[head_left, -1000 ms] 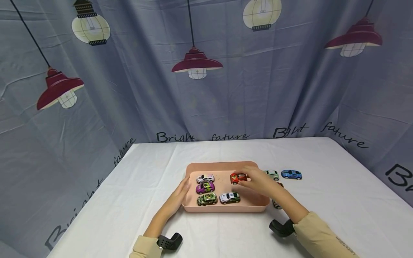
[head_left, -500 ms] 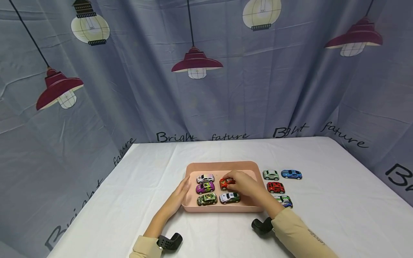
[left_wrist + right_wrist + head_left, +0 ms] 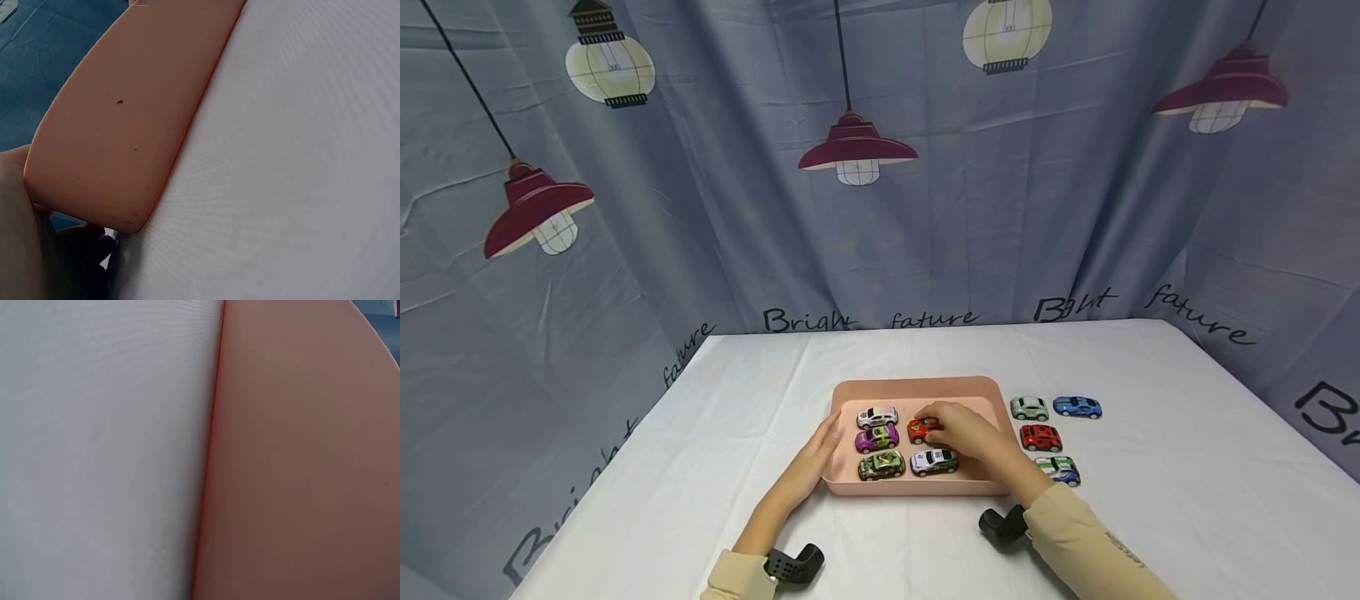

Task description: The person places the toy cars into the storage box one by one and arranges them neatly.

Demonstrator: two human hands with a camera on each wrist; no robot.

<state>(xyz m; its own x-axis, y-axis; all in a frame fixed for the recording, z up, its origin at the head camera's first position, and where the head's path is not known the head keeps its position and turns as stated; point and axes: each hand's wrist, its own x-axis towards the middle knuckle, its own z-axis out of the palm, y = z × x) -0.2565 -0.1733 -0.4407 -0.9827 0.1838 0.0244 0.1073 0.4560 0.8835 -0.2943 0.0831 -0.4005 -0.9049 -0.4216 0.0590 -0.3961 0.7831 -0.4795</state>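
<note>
Glossy red toy car (image 3: 918,430) | right hand (image 3: 964,430) pinching it | left hand (image 3: 812,457) straight-fingered against pink oblong tray (image 3: 917,388) | apparent placing; release likely next

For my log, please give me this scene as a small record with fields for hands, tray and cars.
left hand: rests against left wall of peach rectangular tray
right hand: pinches orange-red toy car inside tray
also in tray: white-and-pink car, purple-and-lime car, green camouflage car, white-and-black car
on white cloth right of tray: pale green car, blue car, red-and-black car, white-and-green car, partly hidden
</note>
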